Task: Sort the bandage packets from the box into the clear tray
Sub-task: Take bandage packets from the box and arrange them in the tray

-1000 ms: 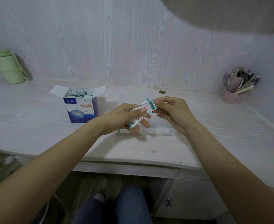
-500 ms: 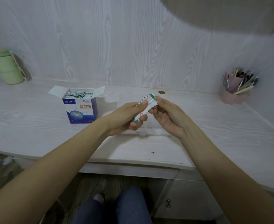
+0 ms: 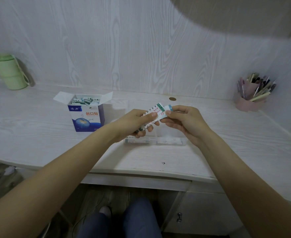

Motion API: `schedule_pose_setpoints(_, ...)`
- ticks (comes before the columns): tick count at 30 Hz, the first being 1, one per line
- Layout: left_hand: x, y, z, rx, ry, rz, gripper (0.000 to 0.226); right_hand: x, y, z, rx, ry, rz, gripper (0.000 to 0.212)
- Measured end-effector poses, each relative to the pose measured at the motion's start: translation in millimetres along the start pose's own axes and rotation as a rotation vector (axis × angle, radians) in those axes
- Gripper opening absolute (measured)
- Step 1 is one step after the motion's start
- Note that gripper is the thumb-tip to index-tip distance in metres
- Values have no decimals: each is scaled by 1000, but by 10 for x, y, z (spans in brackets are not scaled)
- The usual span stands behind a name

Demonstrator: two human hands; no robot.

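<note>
Your left hand (image 3: pixel 134 122) grips the packets (image 3: pixel 152 115) above the tray (image 3: pixel 168 141) so your right hand (image 3: pixel 184 121) can pinch one off, probably for sorting.

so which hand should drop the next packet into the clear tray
Right, probably. The right hand already pinches the end of one packet sticking out of the stack that the left hand grips, and it hovers above the clear tray.

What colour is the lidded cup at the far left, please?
Pale green cup, seen in the head view.
</note>
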State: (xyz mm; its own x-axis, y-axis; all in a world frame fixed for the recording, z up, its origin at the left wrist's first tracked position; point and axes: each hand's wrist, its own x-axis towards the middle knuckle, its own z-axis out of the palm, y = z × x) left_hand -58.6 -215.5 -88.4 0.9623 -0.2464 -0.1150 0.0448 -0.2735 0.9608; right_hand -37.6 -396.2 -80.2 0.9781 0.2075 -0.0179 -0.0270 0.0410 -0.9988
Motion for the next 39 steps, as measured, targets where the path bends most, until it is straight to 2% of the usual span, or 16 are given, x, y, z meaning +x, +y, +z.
schedule_pose_setpoints(4,-14,-32,-50,-23,4,-15,30,-24,-8,-34,-27,-29,44,8)
schedule_pose_setpoints(7,-6,-41,-57,-9,44,-7,27,-6,9,-4,-80,77,13,11)
schedule_pose_setpoints(10,37,-17,-41,-8,91,5,21,23,48,-18,-5,198,-59,10)
schedule_pose_setpoints(13,66,5,-9,13,117,3,21,6,86,-100,0,200,-29,18)
schedule_pose_setpoints(15,75,-6,2,35,151,-9,19,3,122,-177,-135,213,-36,27)
schedule_pose_setpoints(18,108,-38,-27,24,266,-15,20,7,161,-306,-316,298,-66,23)
schedule_pose_setpoints(20,126,-45,-42,2,308,-11,21,4,195,-374,-432,291,-68,19)
schedule_pose_setpoints(31,187,28,84,-26,263,26,22,137,347,-207,-1234,79,-96,8)
schedule_pose_setpoints(39,182,22,69,-36,253,39,23,170,261,-136,-1533,-3,-144,11)
